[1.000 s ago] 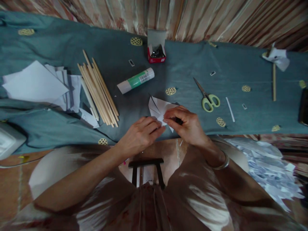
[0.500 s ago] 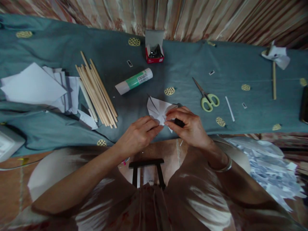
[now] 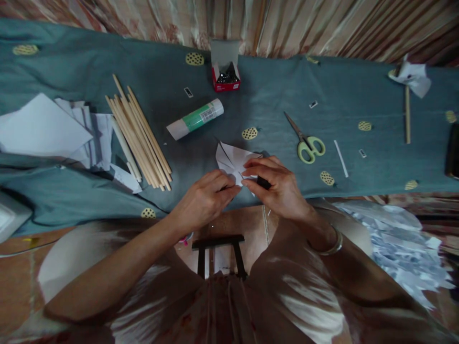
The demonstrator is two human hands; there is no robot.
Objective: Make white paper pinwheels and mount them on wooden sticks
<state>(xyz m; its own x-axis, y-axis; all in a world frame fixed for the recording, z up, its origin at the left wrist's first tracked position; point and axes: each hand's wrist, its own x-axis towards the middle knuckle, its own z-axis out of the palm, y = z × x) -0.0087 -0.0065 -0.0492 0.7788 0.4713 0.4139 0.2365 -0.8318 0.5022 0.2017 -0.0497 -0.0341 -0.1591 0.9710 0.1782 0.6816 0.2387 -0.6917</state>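
Note:
A white piece of paper (image 3: 233, 157) with slits cut toward its middle lies at the table's near edge, between my two hands. My left hand (image 3: 206, 193) pinches its lower edge, thumb against bent fingers. From the other side my right hand (image 3: 274, 181) has thumb and forefinger closed near the paper's centre, around a thin, small piece whose kind I cannot make out. My fingers cover part of the paper's lower and right side. Beyond the paper lies a glue stick (image 3: 195, 119), white with a green label. Green-handled scissors (image 3: 304, 141) rest to the right.
Wooden sticks (image 3: 139, 138) and stacked white paper (image 3: 43, 126) lie on the left. A red box (image 3: 225, 79) of small dark shiny pieces stands open at the back. A paper pinwheel on a stick (image 3: 409, 100) and a white strip (image 3: 341, 158) are on the right.
My view has shifted slightly, so the table items sit a little further left. Both hands keep their hold on the paper, with only small finger movement.

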